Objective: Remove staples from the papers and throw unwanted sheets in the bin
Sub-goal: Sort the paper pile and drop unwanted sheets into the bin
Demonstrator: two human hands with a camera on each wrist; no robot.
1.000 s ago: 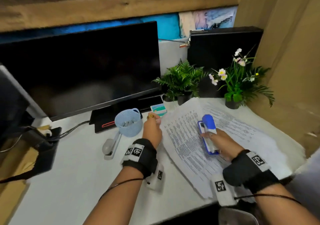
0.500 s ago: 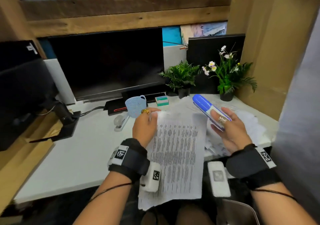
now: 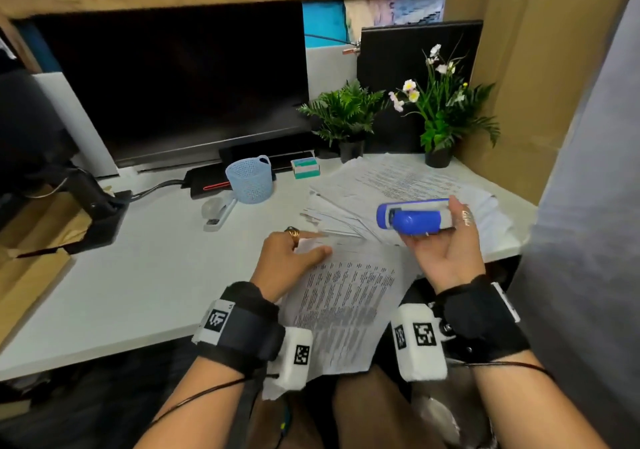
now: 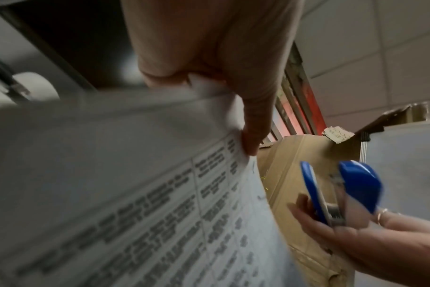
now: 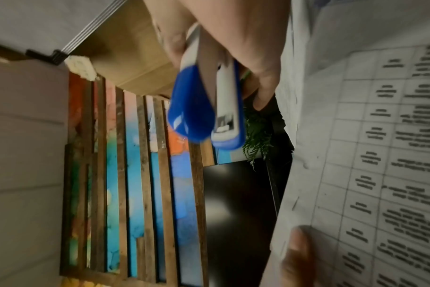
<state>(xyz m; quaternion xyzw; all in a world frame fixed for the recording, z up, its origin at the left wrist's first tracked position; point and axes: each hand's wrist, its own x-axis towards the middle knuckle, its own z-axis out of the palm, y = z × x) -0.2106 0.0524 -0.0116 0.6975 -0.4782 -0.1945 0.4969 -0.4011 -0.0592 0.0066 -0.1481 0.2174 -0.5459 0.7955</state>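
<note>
- White desk carries a dark monitor; all places below are given relative to that monitor.
- Left hand, in front of the monitor's right end, pinches the top corner of a printed sheet between thumb and fingers; the sheet droops over the desk edge toward the lap.
- Right hand, further right, curls its fingers around a blue stapler, held clear of the paper pile lying right of the monitor.
- Risk: a one-corner grip may tear the sheet or let it slide off.
- Risk: the stapler's nose, if misaligned at the staple, may rip paper or nick the pinching fingertips.
- No bin is visible.
</note>
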